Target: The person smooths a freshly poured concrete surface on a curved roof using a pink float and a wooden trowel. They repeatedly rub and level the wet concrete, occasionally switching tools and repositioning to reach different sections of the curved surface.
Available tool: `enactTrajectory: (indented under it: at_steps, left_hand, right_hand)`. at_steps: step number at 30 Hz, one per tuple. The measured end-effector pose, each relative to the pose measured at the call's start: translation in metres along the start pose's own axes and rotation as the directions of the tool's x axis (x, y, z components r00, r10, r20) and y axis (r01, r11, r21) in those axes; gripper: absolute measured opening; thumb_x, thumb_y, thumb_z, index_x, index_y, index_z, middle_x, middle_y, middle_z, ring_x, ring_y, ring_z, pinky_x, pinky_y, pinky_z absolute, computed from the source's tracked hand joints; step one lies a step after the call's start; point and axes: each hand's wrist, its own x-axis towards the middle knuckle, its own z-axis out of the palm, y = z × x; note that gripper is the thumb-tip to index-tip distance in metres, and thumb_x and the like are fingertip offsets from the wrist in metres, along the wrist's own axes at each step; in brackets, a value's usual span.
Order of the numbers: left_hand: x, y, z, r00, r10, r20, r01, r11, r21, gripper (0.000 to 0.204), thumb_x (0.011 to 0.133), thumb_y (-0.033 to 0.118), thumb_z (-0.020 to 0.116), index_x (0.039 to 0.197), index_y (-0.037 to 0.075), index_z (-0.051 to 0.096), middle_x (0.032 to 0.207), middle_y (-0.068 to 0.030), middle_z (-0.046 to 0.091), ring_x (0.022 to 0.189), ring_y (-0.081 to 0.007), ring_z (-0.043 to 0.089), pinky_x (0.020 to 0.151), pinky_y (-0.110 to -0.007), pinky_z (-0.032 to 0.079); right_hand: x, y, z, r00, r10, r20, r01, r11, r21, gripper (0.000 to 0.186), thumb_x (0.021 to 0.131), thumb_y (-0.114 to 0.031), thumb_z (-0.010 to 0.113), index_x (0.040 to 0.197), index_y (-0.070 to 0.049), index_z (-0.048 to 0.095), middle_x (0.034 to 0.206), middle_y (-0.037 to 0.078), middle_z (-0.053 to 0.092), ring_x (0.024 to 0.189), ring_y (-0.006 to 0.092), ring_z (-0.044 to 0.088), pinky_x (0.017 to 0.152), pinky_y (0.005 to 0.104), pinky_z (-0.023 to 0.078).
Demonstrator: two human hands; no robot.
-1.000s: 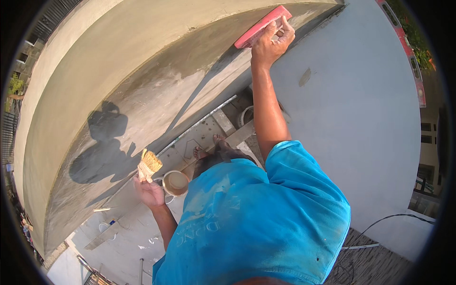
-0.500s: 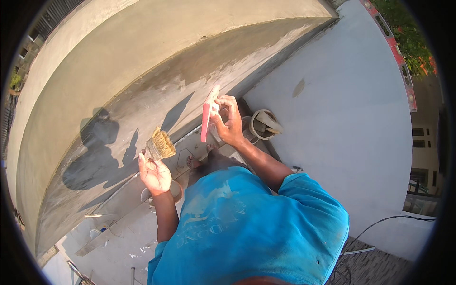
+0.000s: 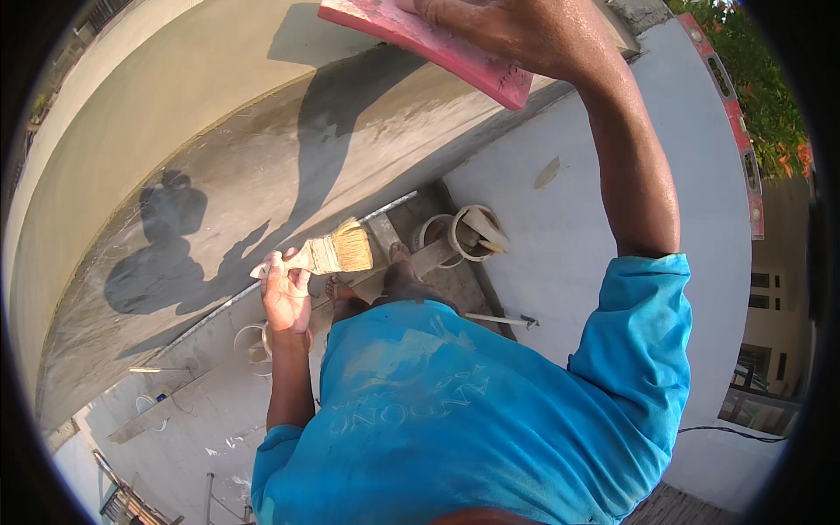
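My right hand (image 3: 525, 35) is raised high at the upper edge, closed on the back of a red plastering float (image 3: 437, 54). The float is close to the curved band of plaster (image 3: 166, 87); whether it touches cannot be told. Lower and to the left, my left hand (image 3: 287, 302) grips the pale handle of a wide brush (image 3: 337, 251). The brush's yellowish bristles point right, apart from the wall. Behind both hands stretches a grey-brown plastered wall (image 3: 254, 166), partly damp-looking, with my shadow across it. Some right fingers are hidden behind the float.
Two buckets stand by the wall corner, one bucket (image 3: 457, 238) with tools or scraps inside. A smooth pale wall (image 3: 534, 210) rises on the right, with a red spirit level (image 3: 722, 96) along its edge. A long plank (image 3: 175, 407) lies below at left.
My right hand has swung up and away from my body with the float, which now lies flatter. The brush in my left hand has turned so its bristles point right.
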Motion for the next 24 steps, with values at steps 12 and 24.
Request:
enactTrajectory:
  at_steps: [12, 24]
  left_hand:
    - [-0.024, -0.026, 0.002, 0.974, 0.225, -0.037, -0.228, 0.951, -0.208, 0.025, 0.103, 0.016, 0.052, 0.124, 0.002, 0.054, 0.126, -0.0173, 0.061, 0.121, -0.0275, 0.058, 0.099, -0.039, 0.052]
    - [-0.03, -0.036, 0.031, 0.945, 0.264, -0.194, -0.295, 0.943, -0.154, 0.024, 0.103, 0.016, 0.053, 0.12, 0.001, 0.057, 0.123, -0.0172, 0.063, 0.116, -0.0257, 0.061, 0.09, -0.033, 0.058]
  right_hand:
    - [0.016, 0.035, 0.033, 1.0, 0.004, 0.015, 0.001, 0.941, -0.338, 0.022, 0.076, -0.012, 0.063, 0.094, -0.009, 0.077, 0.091, 0.017, 0.072, 0.077, 0.0297, 0.069, 0.069, 0.0392, 0.056]
    - [0.025, 0.092, -0.022, 0.891, -0.432, 0.138, 0.404, 0.895, 0.188, 0.022, 0.086, -0.016, 0.07, 0.106, -0.01, 0.072, 0.099, 0.008, 0.072, 0.085, 0.0224, 0.066, 0.075, 0.0356, 0.052]
